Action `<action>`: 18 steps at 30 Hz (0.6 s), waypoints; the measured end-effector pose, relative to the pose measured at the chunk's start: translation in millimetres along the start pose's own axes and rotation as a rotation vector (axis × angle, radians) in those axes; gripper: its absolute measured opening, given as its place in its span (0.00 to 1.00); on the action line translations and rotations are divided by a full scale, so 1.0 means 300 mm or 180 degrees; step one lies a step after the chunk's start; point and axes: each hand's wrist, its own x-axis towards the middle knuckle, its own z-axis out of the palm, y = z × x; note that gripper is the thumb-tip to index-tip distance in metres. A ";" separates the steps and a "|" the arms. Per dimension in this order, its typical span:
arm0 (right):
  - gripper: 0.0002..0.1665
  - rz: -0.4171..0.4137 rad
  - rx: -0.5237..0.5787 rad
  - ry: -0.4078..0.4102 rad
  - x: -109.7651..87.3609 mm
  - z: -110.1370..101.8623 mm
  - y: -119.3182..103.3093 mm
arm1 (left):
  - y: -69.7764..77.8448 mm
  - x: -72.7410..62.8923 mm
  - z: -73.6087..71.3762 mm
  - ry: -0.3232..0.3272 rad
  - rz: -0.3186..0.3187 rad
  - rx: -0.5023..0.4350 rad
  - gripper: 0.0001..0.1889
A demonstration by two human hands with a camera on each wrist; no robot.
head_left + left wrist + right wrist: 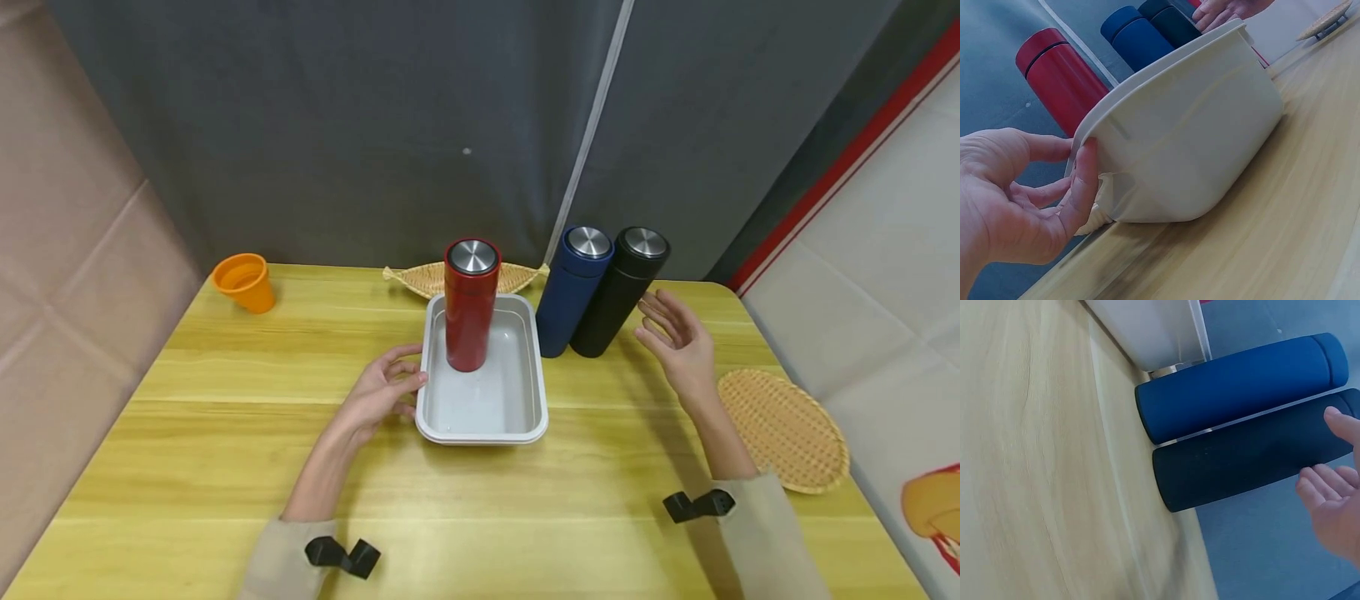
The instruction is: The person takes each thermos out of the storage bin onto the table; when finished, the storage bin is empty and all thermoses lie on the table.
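Note:
A light grey plastic basin [501, 400] stands mid-table, and a red thermos flask [471, 312] stands upright inside it. My left hand [382, 387] pinches the basin's left rim between thumb and fingers; the left wrist view shows the grip on the basin wall [1191, 125] up close. To the basin's right, a blue thermos flask [570, 292] and a black thermos flask [618, 300] stand side by side. My right hand [682, 346] is just right of the black one, thumb and fingers parted and holding nothing. In the right wrist view its fingertips come close to the black flask [1247, 453].
Behind the basin lies a boat-shaped woven basket [427, 279], partly hidden. An orange cup [247, 283] stands at the back left. A round woven tray [787, 429] lies at the right edge, partly behind my right forearm. A dark grey curtain [337, 142] hangs behind the table.

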 end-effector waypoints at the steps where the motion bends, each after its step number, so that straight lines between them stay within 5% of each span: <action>1: 0.33 -0.0004 -0.0004 0.0026 -0.006 0.000 -0.007 | 0.000 -0.001 -0.001 -0.0006 0.0003 -0.0002 0.28; 9: 0.32 -0.0008 -0.0039 -0.0003 -0.036 0.016 -0.056 | -0.002 -0.003 -0.006 -0.0018 0.0007 -0.0005 0.28; 18: 0.34 0.0065 -0.0138 -0.0418 -0.082 0.119 -0.064 | 0.005 -0.005 -0.003 -0.0053 -0.0002 0.0004 0.27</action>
